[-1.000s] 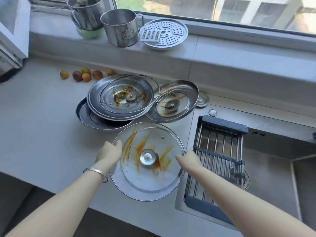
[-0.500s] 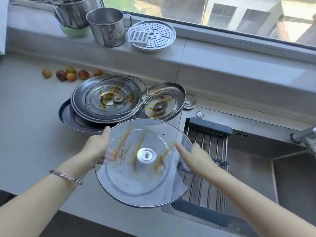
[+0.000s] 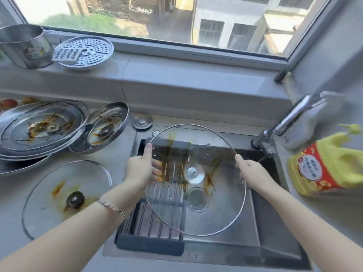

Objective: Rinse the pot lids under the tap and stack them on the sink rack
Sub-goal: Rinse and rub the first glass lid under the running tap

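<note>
Your forearms both reach forward over the steel sink. Your left hand and right hand clasp opposite edges of the round, clear glass lid, fingers curled round its thin metal rim. It hangs tilted, orange-streaked, above the dark slatted sink rack.

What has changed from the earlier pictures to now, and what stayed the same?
The left hand and right hand lifted the stained glass lid off the counter and carried it right, over the sink and rack. A second glass lid now shows on the counter. Same: both hands hold its rim; the steel lids stay stacked.
</note>
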Tool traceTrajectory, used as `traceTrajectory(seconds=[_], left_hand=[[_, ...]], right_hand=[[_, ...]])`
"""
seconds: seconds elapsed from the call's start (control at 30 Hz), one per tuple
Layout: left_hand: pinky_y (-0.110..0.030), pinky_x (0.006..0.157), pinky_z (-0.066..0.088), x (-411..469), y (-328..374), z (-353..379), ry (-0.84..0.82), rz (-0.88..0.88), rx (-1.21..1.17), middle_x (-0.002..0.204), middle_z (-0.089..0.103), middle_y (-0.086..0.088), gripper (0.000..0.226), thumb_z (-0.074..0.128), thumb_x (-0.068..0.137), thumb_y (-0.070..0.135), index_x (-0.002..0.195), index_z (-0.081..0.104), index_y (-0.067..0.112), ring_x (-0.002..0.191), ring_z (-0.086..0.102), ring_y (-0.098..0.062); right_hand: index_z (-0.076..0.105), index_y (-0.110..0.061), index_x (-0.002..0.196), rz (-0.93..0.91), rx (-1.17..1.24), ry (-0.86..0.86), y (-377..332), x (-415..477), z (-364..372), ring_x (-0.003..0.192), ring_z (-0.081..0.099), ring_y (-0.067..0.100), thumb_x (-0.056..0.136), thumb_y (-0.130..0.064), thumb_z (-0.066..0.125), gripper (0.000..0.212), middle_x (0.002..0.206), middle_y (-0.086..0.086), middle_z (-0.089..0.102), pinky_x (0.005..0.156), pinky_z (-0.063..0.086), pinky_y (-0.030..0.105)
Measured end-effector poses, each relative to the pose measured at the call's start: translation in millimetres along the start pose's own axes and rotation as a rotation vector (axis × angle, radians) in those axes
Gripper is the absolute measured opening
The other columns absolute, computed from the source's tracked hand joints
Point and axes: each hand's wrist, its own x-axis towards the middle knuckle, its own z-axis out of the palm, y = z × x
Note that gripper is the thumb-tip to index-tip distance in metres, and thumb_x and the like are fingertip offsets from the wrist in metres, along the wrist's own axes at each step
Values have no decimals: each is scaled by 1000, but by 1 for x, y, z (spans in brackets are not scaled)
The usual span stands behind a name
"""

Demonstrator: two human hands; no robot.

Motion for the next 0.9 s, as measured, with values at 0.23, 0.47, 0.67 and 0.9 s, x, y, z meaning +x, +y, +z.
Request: traceTrajectory(seconds=[0.23,0.47,0.67,0.9], left_hand=[[-32,53,50,-35,-12,108,43,141,152,49,58,-9,64,39,93,54,64,63,3,43,55,-23],[-45,74,57,-46,-10,155,97,179,242,52,62,-8,64,38,92,57,64,64,6,51,62,-26],[-47,71,57,-30,-6,163,127,224,287,50,62,-6,64,38,91,58,61,65,8,53,64,-29],[-24,43,47,-14,-1,169,94,158,254,48,57,-8,63,38,95,50,69,64,-2,31,53,-11]], right_hand=[[60,6,93,271,218,51,88,59,-71,71,63,36,94,-40,43,50,75,18,62,51,45,27],[46,-6,125,361,361,-68,83,110,-89,59,57,21,91,-51,45,56,110,24,61,48,39,21],[46,-16,104,406,340,10,90,146,-65,48,49,19,90,-22,43,15,73,11,57,33,32,17],[53,-10,94,414,364,47,109,160,-57,56,54,20,90,-15,41,14,69,8,57,34,37,20]])
